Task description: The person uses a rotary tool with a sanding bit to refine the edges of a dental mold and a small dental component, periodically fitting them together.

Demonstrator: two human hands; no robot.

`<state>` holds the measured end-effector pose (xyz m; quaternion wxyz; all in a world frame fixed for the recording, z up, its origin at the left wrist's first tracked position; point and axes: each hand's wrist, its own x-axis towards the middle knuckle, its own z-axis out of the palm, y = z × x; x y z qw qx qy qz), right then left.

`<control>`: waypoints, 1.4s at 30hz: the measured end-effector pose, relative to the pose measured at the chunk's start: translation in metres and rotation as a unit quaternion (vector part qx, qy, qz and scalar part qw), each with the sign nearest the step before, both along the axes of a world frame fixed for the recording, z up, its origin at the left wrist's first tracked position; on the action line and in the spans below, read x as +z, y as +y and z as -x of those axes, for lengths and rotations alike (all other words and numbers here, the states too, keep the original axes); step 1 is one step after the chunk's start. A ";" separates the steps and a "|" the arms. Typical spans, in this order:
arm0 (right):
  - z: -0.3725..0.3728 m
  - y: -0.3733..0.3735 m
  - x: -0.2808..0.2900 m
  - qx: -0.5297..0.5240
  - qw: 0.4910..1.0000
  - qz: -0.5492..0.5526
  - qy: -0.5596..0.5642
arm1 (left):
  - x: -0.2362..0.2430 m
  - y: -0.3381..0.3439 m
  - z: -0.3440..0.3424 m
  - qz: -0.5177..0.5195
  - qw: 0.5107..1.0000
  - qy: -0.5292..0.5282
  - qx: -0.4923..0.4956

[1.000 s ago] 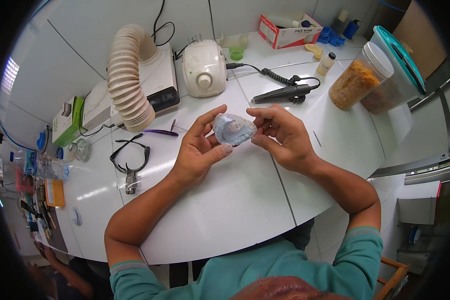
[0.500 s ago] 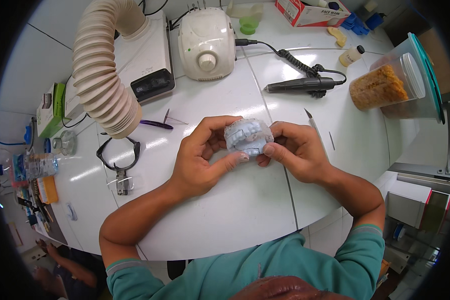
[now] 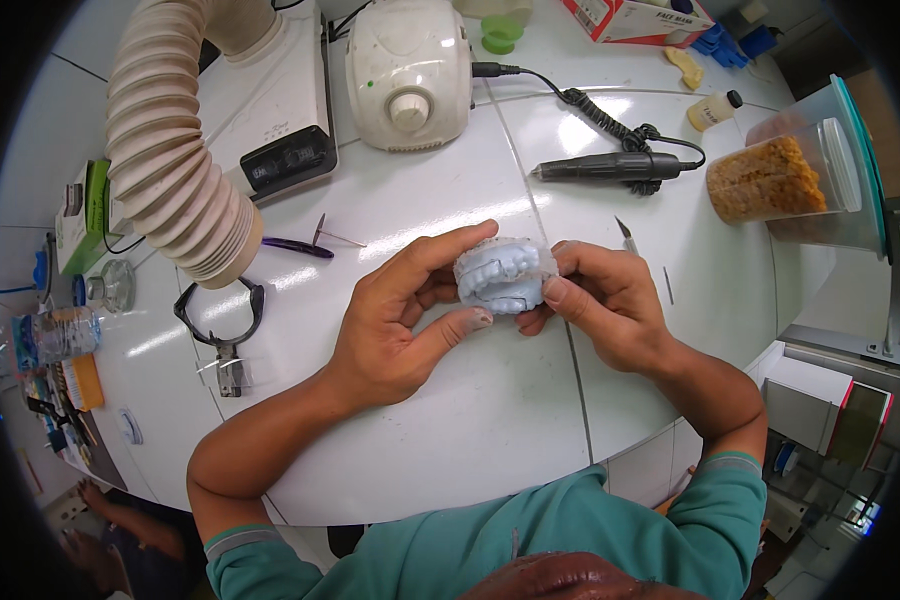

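A pale blue dental model [image 3: 505, 268] with an upper and a lower row of teeth is held over the middle of the white table. The two rows stand apart toward the front, and thin dark lines mark the lower one. My left hand [image 3: 395, 325] curves around its left side, the index finger along the top and the thumb low at the front. At the right edge, my right hand [image 3: 610, 305] grips the model between thumb and fingers. Some fingertips are hidden behind it. Just beyond my right hand lies a craft knife [image 3: 626, 236], beside a thin metal piece [image 3: 669, 285].
Behind the model stand a white micromotor control box [image 3: 407, 85] and its black handpiece [image 3: 610, 168]. A ribbed suction hose [image 3: 175, 170] hangs at the left above black-framed eyewear [image 3: 220, 318] and a purple-handled tool [image 3: 298, 247]. Tubs [image 3: 770, 180] stand at the right; another person [image 3: 135, 535] sits lower left.
The dental model has turned and tipped slightly, so its teeth face more toward me. My left index finger has straightened along its top. The whole view has shifted a little.
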<state>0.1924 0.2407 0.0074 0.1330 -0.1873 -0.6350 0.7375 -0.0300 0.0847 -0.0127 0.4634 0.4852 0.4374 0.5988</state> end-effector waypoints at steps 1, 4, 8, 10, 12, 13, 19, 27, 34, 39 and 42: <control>-0.001 0.000 0.000 0.002 1.000 0.001 -0.005 | 0.001 0.000 0.000 0.000 1.000 0.000 0.000; -0.001 0.000 -0.001 0.001 1.000 0.003 -0.011 | 0.003 0.000 0.000 0.021 1.000 -0.011 -0.004; -0.001 -0.001 0.001 -0.002 1.000 -0.015 -0.011 | -0.001 0.000 0.000 0.011 1.000 -0.009 -0.005; 0.000 -0.001 0.000 -0.004 1.000 -0.029 -0.007 | -0.001 0.000 0.000 0.006 1.000 -0.006 -0.004; -0.001 -0.002 0.001 -0.009 0.999 -0.045 -0.004 | 0.000 0.000 0.000 -0.006 1.000 -0.001 -0.005; -0.001 -0.002 0.001 -0.010 0.999 -0.047 -0.006 | 0.000 0.000 -0.001 -0.006 1.000 -0.002 -0.006; -0.001 -0.002 0.003 -0.012 0.999 -0.028 -0.022 | 0.001 0.000 -0.001 -0.001 1.000 -0.009 -0.002; 0.005 -0.013 -0.003 -0.046 0.998 -0.022 0.032 | 0.004 -0.002 -0.005 0.044 0.998 -0.008 0.042; 0.005 -0.012 -0.001 -0.065 0.992 -0.111 0.000 | -0.005 -0.006 -0.005 0.004 0.998 0.051 0.048; 0.005 -0.014 -0.001 -0.067 0.986 -0.153 -0.007 | -0.003 -0.004 -0.005 0.014 0.997 0.060 0.046; 0.004 -0.014 -0.001 -0.070 0.984 -0.166 -0.003 | -0.003 -0.003 -0.004 0.002 0.996 0.074 0.048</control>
